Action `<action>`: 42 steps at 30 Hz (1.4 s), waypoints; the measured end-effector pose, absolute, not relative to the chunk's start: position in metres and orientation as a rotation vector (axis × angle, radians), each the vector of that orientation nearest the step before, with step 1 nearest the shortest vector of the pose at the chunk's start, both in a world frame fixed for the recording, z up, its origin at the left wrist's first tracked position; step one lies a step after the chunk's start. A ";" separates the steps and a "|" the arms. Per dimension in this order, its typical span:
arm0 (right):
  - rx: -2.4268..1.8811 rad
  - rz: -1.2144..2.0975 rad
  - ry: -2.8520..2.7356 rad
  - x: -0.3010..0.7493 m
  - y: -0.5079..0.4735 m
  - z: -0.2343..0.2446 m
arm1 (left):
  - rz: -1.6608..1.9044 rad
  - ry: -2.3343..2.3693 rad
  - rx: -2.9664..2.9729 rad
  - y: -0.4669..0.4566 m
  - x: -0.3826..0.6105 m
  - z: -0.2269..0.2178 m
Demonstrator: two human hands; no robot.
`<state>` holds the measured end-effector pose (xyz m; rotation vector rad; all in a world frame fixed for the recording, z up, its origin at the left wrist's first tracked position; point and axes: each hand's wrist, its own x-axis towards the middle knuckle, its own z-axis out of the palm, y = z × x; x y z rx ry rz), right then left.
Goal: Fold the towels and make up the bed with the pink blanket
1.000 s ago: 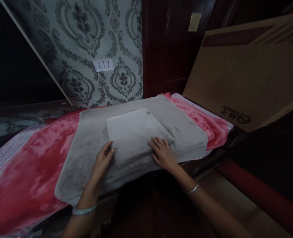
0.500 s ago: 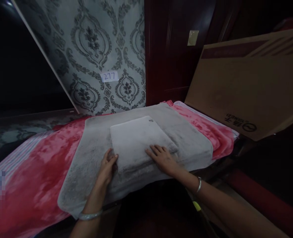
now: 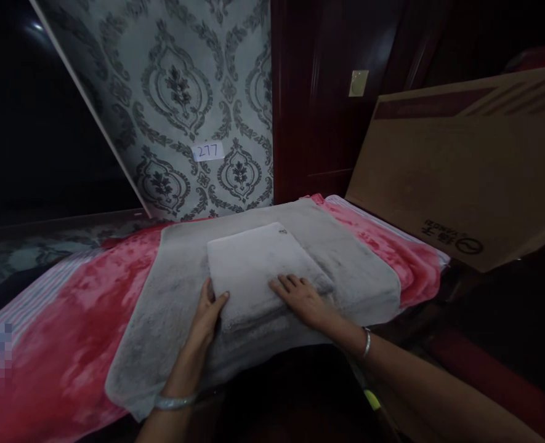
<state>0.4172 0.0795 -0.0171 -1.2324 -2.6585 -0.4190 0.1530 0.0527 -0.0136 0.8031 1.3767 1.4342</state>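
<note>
A small folded grey towel lies on a larger grey plush towel spread over a red blanket. My left hand presses against the small towel's near left corner, thumb on top and fingers against its side. My right hand lies flat on the towel's near right part with its fingers stretched out. Both wrists wear bangles.
A big cardboard box leans at the right, over the blanket's far end. Patterned wallpaper with a paper label "277" stands behind, beside a dark red wooden door. The floor below the bed edge is dark.
My left hand has closed in on the folded towel's corner, its thumb now on top. My right hand has slid slightly left on the towel. The view has tilted up a little.
</note>
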 end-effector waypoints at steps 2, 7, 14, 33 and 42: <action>-1.229 -0.416 -2.682 0.417 0.081 -0.010 | 1.444 1.372 0.828 0.054 0.156 -0.012; -1.166 -0.372 -2.666 0.418 0.072 0.016 | 1.457 1.427 0.796 0.048 0.149 -0.002; -1.040 -0.209 -2.732 0.415 0.036 -0.001 | 1.380 1.540 0.840 0.029 0.123 -0.007; -1.397 1.037 -1.464 0.502 0.131 -0.040 | 1.436 1.584 0.827 0.047 0.119 -0.011; -1.044 1.790 -1.126 0.480 0.151 -0.012 | 1.463 1.485 0.779 0.053 0.112 -0.004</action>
